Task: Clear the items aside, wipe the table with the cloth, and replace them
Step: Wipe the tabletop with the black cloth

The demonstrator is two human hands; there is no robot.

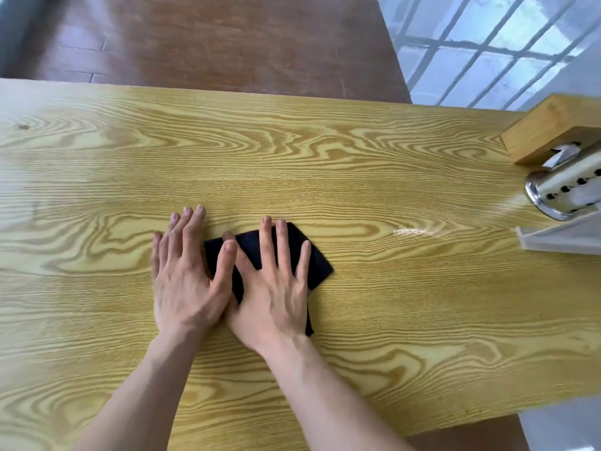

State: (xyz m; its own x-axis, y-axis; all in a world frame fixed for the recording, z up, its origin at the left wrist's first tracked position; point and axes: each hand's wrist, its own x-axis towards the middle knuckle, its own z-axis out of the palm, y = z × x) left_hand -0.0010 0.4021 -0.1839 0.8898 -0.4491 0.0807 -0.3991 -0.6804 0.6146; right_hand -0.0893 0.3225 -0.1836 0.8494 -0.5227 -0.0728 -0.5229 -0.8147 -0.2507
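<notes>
A dark navy cloth lies flat on the yellow wood-grain table, near its middle. My right hand presses flat on top of the cloth, fingers spread, covering most of it. My left hand lies flat on the bare table just left of the cloth, its thumb resting over the cloth's left edge and touching my right hand. Neither hand grips anything. At the right edge stand a wooden box, a perforated steel holder and a clear acrylic stand.
The three items crowd the table's far right edge. A pale scuff mark shows on the wood to the right of the cloth. Beyond the far table edge is brown floor; a barred window sits at the upper right.
</notes>
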